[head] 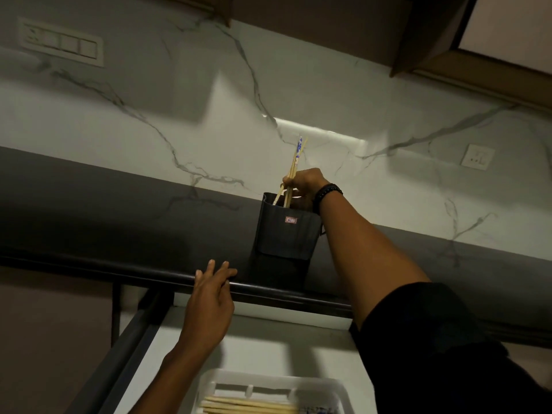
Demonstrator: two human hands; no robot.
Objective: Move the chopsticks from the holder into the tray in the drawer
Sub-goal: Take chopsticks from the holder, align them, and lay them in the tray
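Observation:
A black holder point(286, 237) stands on the dark countertop near the marble wall. My right hand point(303, 186) reaches over its rim and grips a few pale chopsticks point(294, 165), one with a blue patterned end; their lower ends are still inside the holder. My left hand point(210, 300) rests with straight fingers on the rounded front edge of the counter. Below, the open drawer holds a white tray point(337, 389) with several pale chopsticks point(248, 406) lying in it.
The dark counter edge point(119, 271) runs across the view above the open drawer point(143, 333). Wall sockets point(477, 156) and a switch plate point(61, 41) sit on the marble backsplash. Upper cabinets point(448, 55) hang at the top right.

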